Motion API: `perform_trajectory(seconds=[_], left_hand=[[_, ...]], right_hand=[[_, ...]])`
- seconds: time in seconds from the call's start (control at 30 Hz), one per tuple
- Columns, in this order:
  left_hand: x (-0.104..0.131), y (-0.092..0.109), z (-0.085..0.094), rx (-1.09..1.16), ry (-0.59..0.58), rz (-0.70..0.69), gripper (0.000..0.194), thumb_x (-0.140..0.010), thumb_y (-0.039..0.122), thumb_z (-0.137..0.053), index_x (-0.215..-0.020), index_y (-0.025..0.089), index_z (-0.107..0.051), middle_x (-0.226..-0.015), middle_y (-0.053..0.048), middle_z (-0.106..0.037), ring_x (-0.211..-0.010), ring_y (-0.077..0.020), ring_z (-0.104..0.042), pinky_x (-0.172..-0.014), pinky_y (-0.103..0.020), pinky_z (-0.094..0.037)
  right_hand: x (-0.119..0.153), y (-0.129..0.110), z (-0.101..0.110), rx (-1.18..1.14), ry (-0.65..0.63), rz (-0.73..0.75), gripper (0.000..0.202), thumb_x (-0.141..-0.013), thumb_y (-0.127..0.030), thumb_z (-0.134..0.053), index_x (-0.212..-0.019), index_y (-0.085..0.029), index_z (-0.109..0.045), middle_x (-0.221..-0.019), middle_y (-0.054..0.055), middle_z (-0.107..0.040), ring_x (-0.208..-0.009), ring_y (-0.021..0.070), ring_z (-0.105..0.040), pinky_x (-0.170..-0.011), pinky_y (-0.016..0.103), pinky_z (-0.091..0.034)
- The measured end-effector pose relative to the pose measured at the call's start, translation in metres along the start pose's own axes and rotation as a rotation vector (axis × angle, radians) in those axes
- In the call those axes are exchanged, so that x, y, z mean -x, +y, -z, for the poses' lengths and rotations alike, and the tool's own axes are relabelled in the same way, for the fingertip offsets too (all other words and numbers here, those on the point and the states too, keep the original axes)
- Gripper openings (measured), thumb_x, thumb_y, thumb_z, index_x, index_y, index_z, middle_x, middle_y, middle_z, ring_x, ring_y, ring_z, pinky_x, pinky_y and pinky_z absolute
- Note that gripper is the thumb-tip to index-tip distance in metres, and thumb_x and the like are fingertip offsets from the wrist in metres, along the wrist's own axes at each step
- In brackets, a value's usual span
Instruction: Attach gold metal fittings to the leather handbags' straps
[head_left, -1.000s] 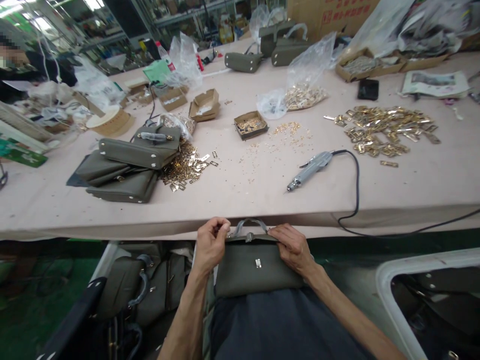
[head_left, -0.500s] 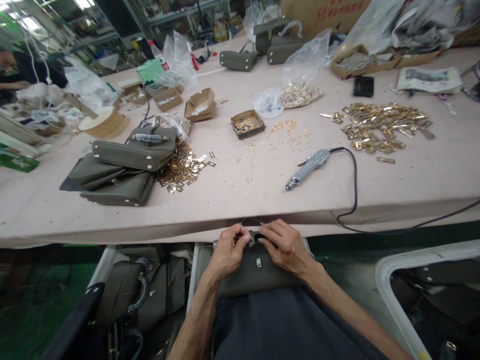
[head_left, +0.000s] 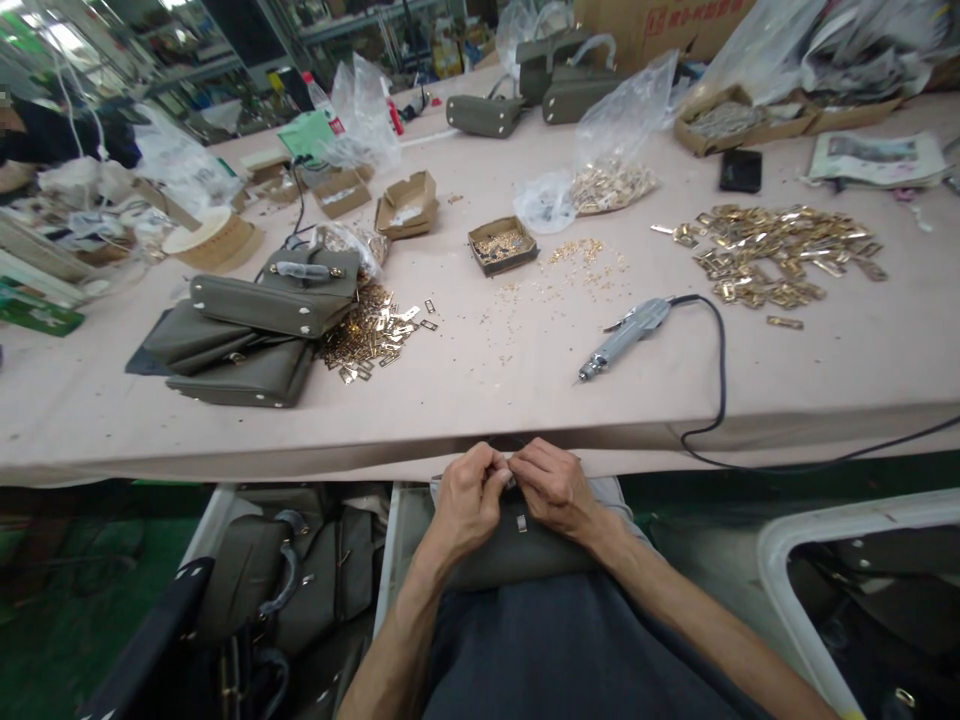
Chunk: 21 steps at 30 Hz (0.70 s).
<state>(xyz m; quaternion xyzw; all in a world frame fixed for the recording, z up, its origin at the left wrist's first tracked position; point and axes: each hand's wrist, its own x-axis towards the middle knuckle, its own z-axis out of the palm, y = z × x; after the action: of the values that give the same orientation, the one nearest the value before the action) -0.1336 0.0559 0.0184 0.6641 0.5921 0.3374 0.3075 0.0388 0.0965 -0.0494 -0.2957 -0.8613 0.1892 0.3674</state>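
Note:
An olive-green handbag (head_left: 495, 568) rests on my lap below the table edge, with a small silvery clasp plate (head_left: 523, 523) on its front. Over its upper part, my left hand (head_left: 471, 500) is closed in a pinch on the bag's strap tab, where a bit of metal glints. From the other side my right hand (head_left: 553, 490) pinches the same tab, fingertips almost meeting the left ones. Most of the tab is hidden behind the fingers. On the table beyond lies a grey electric screwdriver (head_left: 626, 338) with its black cable.
Stacked olive handbags (head_left: 262, 310) lie at left beside gold metal frames (head_left: 371, 335). A small carton (head_left: 502, 247) holds tiny gold parts; gold plates (head_left: 787, 250) are heaped at right. Bins of bags (head_left: 780, 540) flank me. A person's arm (head_left: 15, 175) shows far left.
Both hands have drawn closer together over the tab, and my right fingers have curled in, covering more of it. The whole view has shifted slightly.

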Motion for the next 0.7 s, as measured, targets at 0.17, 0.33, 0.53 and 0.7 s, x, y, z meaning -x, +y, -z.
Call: perform_trajectory(seconds=[0.17,0.33,0.53,0.7], left_hand=[[-0.003,-0.010,-0.001,0.200,0.376,0.082,0.016,-0.094,0.026,-0.058,-0.080,0.019,-0.059,-0.073,0.000,-0.055,-0.068,-0.0160,-0.052,-0.067,-0.028,-0.042],[-0.006,-0.013,0.011,0.370,0.484,0.193,0.019,-0.089,0.035,-0.069,-0.084,0.017,-0.065,-0.069,0.001,-0.058,-0.058,-0.0132,-0.051,-0.057,-0.025,-0.042],[0.019,-0.041,0.040,-0.104,0.745,0.390,0.017,-0.079,0.032,-0.073,-0.084,0.016,-0.068,-0.071,-0.002,-0.066,-0.062,-0.0168,-0.060,-0.063,-0.027,-0.049],[0.043,-0.033,0.047,-0.075,0.438,0.480,0.023,-0.086,0.040,-0.067,-0.091,0.017,-0.072,-0.075,-0.004,-0.072,-0.063,-0.0182,-0.067,-0.063,-0.028,-0.053]], right_hand=[[0.005,-0.002,-0.004,-0.006,0.018,-0.041,0.020,-0.099,-0.013,-0.048,-0.087,-0.020,-0.063,-0.075,0.005,-0.056,-0.072,0.0199,-0.049,-0.066,0.035,-0.041],[0.005,0.000,0.001,-0.060,0.043,-0.076,0.014,-0.100,-0.017,-0.052,-0.093,-0.019,-0.064,-0.079,0.005,-0.058,-0.075,0.0201,-0.052,-0.067,0.035,-0.043],[0.004,0.000,-0.001,-0.085,0.065,-0.082,0.010,-0.099,-0.016,-0.055,-0.096,-0.018,-0.065,-0.084,0.006,-0.063,-0.077,0.0202,-0.053,-0.070,0.036,-0.044],[0.004,0.001,-0.001,-0.082,0.043,-0.072,0.010,-0.098,-0.016,-0.056,-0.099,-0.018,-0.066,-0.088,0.008,-0.065,-0.081,0.0214,-0.055,-0.071,0.038,-0.045]])
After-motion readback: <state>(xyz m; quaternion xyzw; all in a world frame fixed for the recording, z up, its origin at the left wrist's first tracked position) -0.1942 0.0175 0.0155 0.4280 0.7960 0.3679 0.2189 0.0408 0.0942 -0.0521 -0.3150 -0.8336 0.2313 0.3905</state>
